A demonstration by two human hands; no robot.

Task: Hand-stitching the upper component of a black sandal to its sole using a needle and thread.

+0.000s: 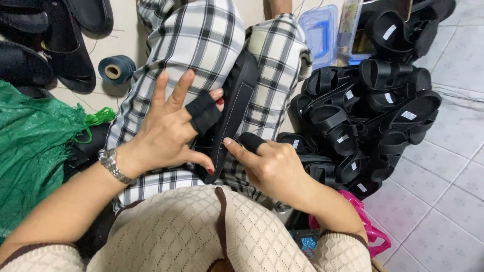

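Note:
A black sandal piece (235,103) with white stitching along its edge lies on my lap, over black-and-white checked trousers (201,40). My left hand (171,126) presses on it, thumb under its lower end, fingers spread; a black cloth guard covers one finger. My right hand (267,163) touches the piece's lower right edge with thumb and a black-covered forefinger. Whether a needle is pinched there I cannot tell. A metal watch (113,165) sits on my left wrist.
A heap of black strapped sandals (368,116) lies to the right on the tiled floor. More black soles (55,35) lie at top left, beside a dark thread spool (116,69). Green netting (35,146) is at left, a clear blue-handled box (320,32) at top, a pink bag (370,231) at lower right.

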